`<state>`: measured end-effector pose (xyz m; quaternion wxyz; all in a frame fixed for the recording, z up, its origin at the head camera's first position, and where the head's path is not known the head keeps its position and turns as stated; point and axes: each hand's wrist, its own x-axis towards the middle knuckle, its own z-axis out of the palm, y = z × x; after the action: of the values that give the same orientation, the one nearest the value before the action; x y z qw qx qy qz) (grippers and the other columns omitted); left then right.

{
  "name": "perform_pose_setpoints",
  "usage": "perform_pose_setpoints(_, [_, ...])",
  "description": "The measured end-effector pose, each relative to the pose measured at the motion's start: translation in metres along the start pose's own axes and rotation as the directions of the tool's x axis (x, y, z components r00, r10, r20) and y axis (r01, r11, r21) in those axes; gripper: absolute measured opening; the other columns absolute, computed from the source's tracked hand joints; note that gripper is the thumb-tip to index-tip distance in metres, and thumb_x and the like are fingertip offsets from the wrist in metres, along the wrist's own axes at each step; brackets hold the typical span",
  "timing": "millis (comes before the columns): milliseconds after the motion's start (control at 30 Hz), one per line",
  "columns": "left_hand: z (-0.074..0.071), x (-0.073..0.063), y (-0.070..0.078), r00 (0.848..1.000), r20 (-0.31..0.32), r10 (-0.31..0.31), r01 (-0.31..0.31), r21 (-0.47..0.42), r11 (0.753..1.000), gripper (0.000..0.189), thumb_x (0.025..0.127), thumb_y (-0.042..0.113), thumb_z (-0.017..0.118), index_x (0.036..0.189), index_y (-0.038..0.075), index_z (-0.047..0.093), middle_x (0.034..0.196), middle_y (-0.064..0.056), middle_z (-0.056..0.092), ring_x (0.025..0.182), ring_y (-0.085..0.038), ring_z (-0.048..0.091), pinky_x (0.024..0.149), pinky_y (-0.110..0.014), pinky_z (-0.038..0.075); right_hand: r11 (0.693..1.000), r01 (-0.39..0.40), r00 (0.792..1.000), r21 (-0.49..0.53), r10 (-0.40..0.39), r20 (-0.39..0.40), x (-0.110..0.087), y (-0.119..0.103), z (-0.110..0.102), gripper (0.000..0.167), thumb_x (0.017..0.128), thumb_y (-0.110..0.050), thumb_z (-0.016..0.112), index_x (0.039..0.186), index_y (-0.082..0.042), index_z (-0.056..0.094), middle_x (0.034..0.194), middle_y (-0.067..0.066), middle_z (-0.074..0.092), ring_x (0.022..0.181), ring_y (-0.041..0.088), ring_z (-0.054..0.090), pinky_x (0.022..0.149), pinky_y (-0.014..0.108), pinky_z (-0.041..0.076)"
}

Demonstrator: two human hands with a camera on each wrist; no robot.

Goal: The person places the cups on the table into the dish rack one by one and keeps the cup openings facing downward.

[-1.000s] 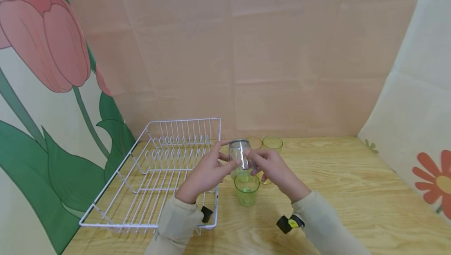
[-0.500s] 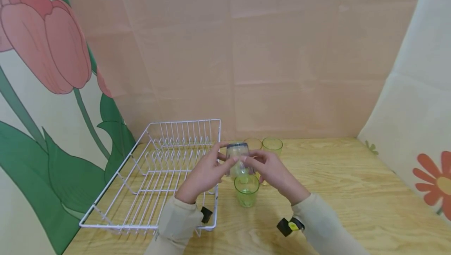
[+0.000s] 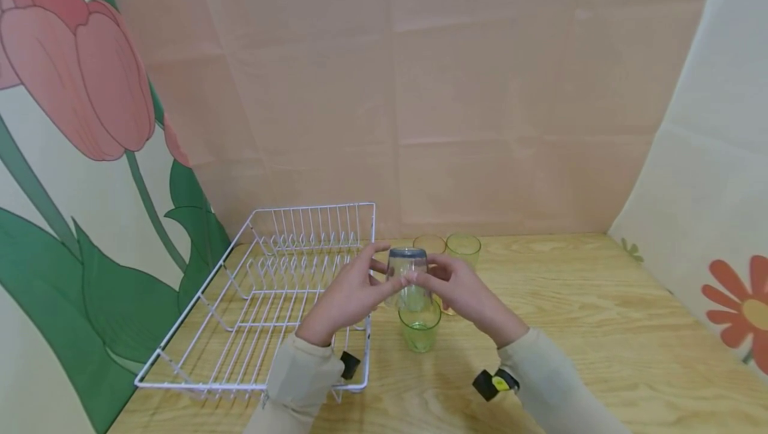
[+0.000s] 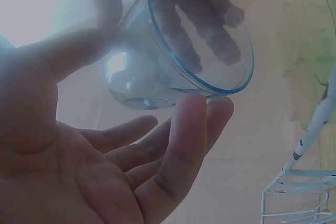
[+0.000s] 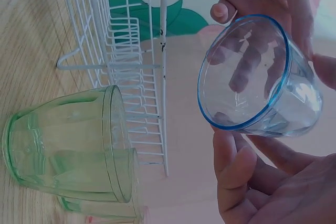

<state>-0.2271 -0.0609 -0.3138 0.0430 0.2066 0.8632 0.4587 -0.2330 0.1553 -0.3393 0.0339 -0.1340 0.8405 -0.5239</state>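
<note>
A clear, blue-tinted drinking glass [image 3: 408, 264] is held upside down between both hands, over a green glass [image 3: 419, 339] standing on the table. My left hand [image 3: 348, 294] grips its left side, thumb in front and fingers behind. From the right, my right hand [image 3: 471, 291] holds it too, and the two thumb tips come together on its near side. In the right wrist view the glass's blue rim [image 5: 287, 72] faces toward the table, and fingers show through the clear wall.
A white wire dish rack [image 3: 369, 347] stands left of the hands. Behind them are another green glass [image 3: 464, 244] and an orange-rimmed glass [image 3: 427, 243], partly hidden. The wood-grain table [image 3: 570, 327] extends right, with a pink backdrop [image 3: 480, 121] behind it.
The glass has come down slightly and turned a little between the hands. My right thumb has moved leftward across its near side to meet the left thumb. The left hand stays nearly in place.
</note>
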Motion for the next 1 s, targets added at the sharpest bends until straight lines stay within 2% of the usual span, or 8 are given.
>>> perform_pose_setpoints(333, [-0.002,-0.001,0.000,1.000,0.001,0.028,-0.028,0.030,0.999,0.069,0.091,0.055,0.067,0.146,0.020,0.046,0.124,-0.010,0.063,0.094,-0.019,0.065,0.071,-0.033,0.055,1.000,0.010,1.000,0.024,-0.010,0.007,0.000,0.002,0.001,0.053,0.094,-0.047,0.067,0.132,-0.011,0.058,0.116,0.012,0.069,0.094,0.029,0.062,0.062,0.033,0.049])
perform_pose_setpoints(433, [-0.004,-0.002,-0.002,0.999,0.016,0.044,-0.045,0.017,0.999,0.063,0.093,0.048,0.067,0.145,0.019,0.046,0.125,-0.009,0.063,0.100,-0.021,0.063,0.075,-0.035,0.055,0.999,0.016,1.000,0.028,-0.016,0.005,-0.001,0.003,0.002,0.052,0.093,-0.047,0.068,0.131,-0.013,0.058,0.116,0.011,0.069,0.097,0.031,0.062,0.065,0.035,0.050])
perform_pose_setpoints(567, [-0.008,-0.005,-0.001,0.998,0.029,0.047,-0.047,-0.012,0.999,0.056,0.095,0.041,0.066,0.144,0.019,0.048,0.126,-0.008,0.062,0.106,-0.024,0.061,0.080,-0.037,0.054,0.998,0.064,0.998,0.009,-0.064,0.001,-0.004,0.003,0.002,0.052,0.092,-0.044,0.071,0.131,-0.013,0.059,0.112,0.010,0.068,0.098,0.030,0.062,0.070,0.039,0.052])
perform_pose_setpoints(733, [-0.010,-0.005,0.003,0.999,0.017,0.041,-0.041,0.012,0.999,0.063,0.091,0.054,0.066,0.141,0.020,0.051,0.123,-0.003,0.063,0.104,-0.022,0.061,0.079,-0.036,0.053,0.988,0.142,0.990,-0.052,-0.143,-0.010,-0.008,-0.001,0.004,0.053,0.089,-0.041,0.075,0.132,-0.015,0.058,0.114,0.006,0.068,0.098,0.022,0.062,0.078,0.038,0.053])
perform_pose_setpoints(867, [-0.013,-0.007,0.002,0.996,0.043,0.077,-0.078,0.022,0.997,0.062,0.089,0.051,0.070,0.138,0.016,0.054,0.115,-0.003,0.065,0.098,-0.022,0.062,0.073,-0.035,0.053,0.974,0.213,0.977,-0.073,-0.214,-0.004,-0.010,-0.005,0.009,0.053,0.086,-0.036,0.078,0.132,-0.016,0.059,0.116,0.004,0.068,0.097,0.020,0.063,0.077,0.038,0.053])
perform_pose_setpoints(1000, [-0.019,-0.010,0.004,0.993,0.076,0.091,-0.097,0.081,0.992,0.058,0.087,0.050,0.073,0.132,0.017,0.058,0.107,0.001,0.066,0.092,-0.021,0.062,0.069,-0.035,0.053,0.965,0.247,0.969,-0.090,-0.247,0.009,-0.011,-0.006,0.013,0.052,0.084,-0.036,0.081,0.130,-0.021,0.062,0.117,0.000,0.068,0.097,0.021,0.063,0.074,0.037,0.054])
